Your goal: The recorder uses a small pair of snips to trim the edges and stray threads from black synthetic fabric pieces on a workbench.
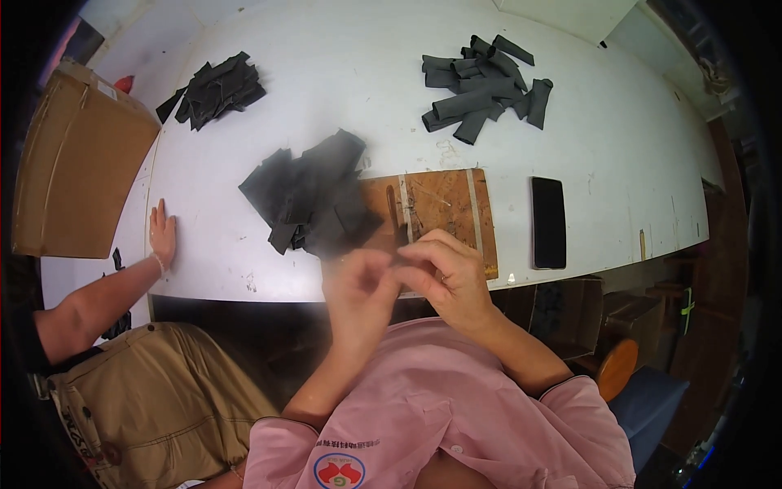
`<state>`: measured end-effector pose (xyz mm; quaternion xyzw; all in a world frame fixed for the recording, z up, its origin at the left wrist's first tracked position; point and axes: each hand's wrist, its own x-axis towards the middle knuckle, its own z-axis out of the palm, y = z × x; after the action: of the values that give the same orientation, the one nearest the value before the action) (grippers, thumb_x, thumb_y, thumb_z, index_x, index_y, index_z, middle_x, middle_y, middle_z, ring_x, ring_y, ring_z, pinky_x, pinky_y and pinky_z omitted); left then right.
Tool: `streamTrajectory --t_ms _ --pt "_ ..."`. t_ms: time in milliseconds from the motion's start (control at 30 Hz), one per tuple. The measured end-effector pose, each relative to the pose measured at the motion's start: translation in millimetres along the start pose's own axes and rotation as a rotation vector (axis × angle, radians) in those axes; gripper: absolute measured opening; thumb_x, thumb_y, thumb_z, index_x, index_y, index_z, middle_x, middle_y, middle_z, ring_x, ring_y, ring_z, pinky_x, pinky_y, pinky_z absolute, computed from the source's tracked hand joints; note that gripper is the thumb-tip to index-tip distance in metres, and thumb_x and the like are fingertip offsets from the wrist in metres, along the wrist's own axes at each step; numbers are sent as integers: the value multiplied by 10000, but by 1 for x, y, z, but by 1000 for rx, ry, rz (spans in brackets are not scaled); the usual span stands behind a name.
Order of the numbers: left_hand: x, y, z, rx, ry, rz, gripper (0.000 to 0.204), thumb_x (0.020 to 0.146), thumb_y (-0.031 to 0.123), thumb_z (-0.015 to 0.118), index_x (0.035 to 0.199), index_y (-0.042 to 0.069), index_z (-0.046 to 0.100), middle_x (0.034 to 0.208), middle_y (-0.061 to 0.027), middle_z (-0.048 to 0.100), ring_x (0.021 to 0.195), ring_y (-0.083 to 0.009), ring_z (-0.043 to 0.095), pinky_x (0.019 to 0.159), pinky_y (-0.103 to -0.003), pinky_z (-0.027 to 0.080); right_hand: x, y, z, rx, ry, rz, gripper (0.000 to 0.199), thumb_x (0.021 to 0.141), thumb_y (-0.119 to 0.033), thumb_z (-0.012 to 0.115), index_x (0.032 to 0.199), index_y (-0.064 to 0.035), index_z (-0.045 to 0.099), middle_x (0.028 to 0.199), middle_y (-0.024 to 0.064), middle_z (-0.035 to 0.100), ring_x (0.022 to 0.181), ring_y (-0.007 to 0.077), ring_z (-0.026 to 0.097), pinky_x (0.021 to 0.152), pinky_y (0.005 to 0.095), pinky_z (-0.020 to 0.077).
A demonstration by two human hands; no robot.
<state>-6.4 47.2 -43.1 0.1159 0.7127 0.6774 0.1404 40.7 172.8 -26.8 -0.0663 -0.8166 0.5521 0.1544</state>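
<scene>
My left hand (359, 281) and my right hand (450, 275) meet over the near edge of a wooden board (456, 200). Both have thumb and fingers drawn together in a pinch. A small dark bit shows between the fingertips, too hidden to name. Beyond my left hand lies a heap of dark grey fabric pieces (314, 196), overlapping the board's left side. A slim brown-handled tool (393, 210) rests on the board, along with dark scraps and two pale strips.
Dark fabric tubes (481, 94) are piled at the far right, flat dark pieces (220, 90) at the far left. A black phone (548, 222) lies right of the board. On the left stand a cardboard box (90, 163) and a co-worker, whose hand (162, 232) rests on the white table (220, 269).
</scene>
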Motion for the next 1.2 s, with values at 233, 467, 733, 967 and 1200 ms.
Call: streamTrajectory --t_ms 233,467,733,967,1200 --pt "-5 -4 1 282 19 162 66 731 -34 554 785 2 543 672 -7 537 583 -61 490 529 -201 406 -4 4 6 -294 57 -286 62 660 -21 558 709 -18 520 700 91 466 635 245 518 537 318 432" --pt "-1 4 9 -52 128 -69 110 710 -57 572 784 5 521 660 14 534 520 -17 441 452 -146 328 -7 12 12 -455 147 -233 148 619 -20 582 736 -24 491 722 98 441 669 244 516 570 328 439" --pt "7 29 -15 -792 -318 -410 168 667 -74 543 786 31 490 668 9 506 480 -22 388 395 -165 265 -9 -2 2 401 -21 248 111 709 -20 611 811 0 574 687 19 506 616 88 477 529 211 373" --pt "11 6 5 -113 189 73 182 702 -112 474 853 -24 523 750 -28 544 664 -61 511 599 -157 389 2 2 10 1225 -158 730 109 799 -144 554 780 -38 544 688 -18 469 569 49 395 494 182 313" --pt "10 10 -6 -339 43 -138 221 711 -109 527 918 -36 510 790 -103 610 660 -89 569 554 -165 433 2 12 6 791 -206 523 118 808 -157 543 752 -56 519 645 -29 460 578 39 408 505 182 328"
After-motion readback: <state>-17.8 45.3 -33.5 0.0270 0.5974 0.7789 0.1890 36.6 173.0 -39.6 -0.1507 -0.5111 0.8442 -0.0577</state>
